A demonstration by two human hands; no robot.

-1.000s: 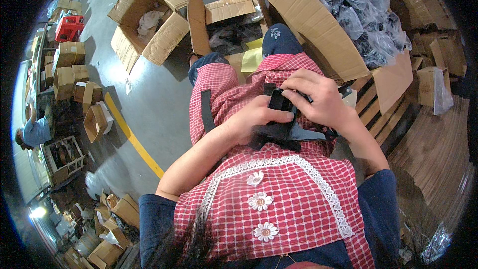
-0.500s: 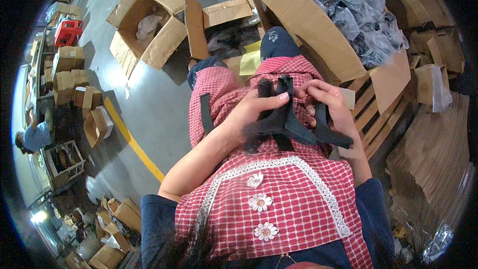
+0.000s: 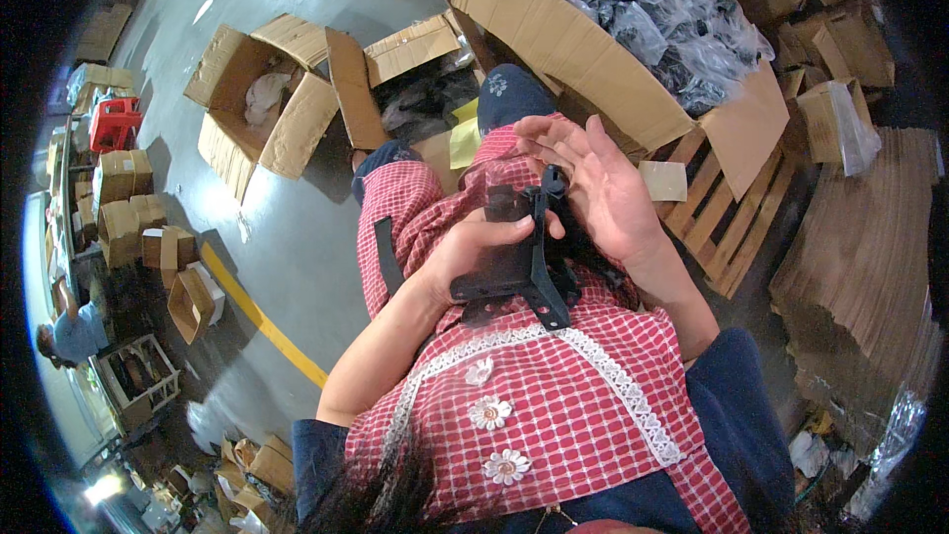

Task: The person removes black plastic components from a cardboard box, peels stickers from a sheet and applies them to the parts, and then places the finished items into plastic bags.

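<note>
My left hand (image 3: 463,249) is closed around a black plastic bracket (image 3: 504,275) with several arms, held above my lap. One upright arm of it, with a round knob-like end, rises between my two hands; a flat arm with small holes points toward my body. My right hand (image 3: 615,200) is open beside the bracket, palm showing and fingers stretched out. Whether its lower edge touches the bracket, I cannot tell. Under both hands is a red checked apron (image 3: 514,381) with white lace and flowers. A black strip (image 3: 387,255) lies along my left thigh.
At the upper right, a large carton (image 3: 563,35) holds clear plastic bags (image 3: 652,25) of dark parts, beside a wooden pallet (image 3: 736,208). An open carton (image 3: 222,64) stands on the left floor. Flattened cardboard (image 3: 860,277) is stacked at right. A person (image 3: 74,336) is far left.
My right hand has opened and lifted from its bent-finger hold near the bracket. The bracket has turned in my left hand. The whole view has shifted slightly.
</note>
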